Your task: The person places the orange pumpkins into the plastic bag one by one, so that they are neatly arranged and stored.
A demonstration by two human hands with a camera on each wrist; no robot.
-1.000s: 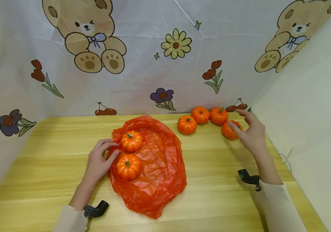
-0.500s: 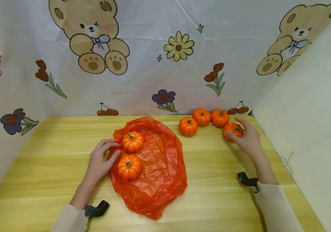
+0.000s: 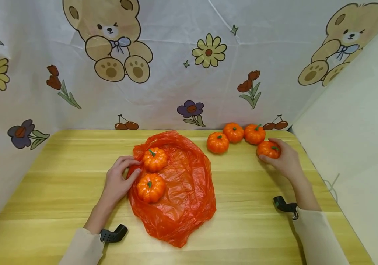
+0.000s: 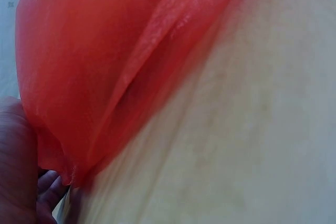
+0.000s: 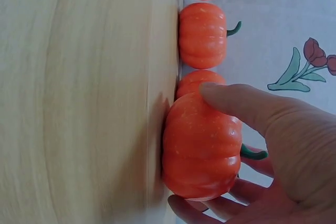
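Observation:
At the left rim of a thin red plastic bag, my left hand holds the edge between thumb and fingers. The left wrist view shows the red film running down to the fingers, which it partly hides. Two small orange pumpkins with green stems, a far one and a near one, sit inside the spread bag. On the right, my right hand grips another small pumpkin, thumb on one side and fingers on the other. That pumpkin appears to rest on the table.
Three more pumpkins stand along the table's back edge: a left one, a middle one and a right one. Behind the wooden table hangs a patterned cloth. A pale wall borders the right side.
My right hand has moved down and closed round the nearest pumpkin on the right. My left hand stays at the bag's rim. The head view has shifted slightly.

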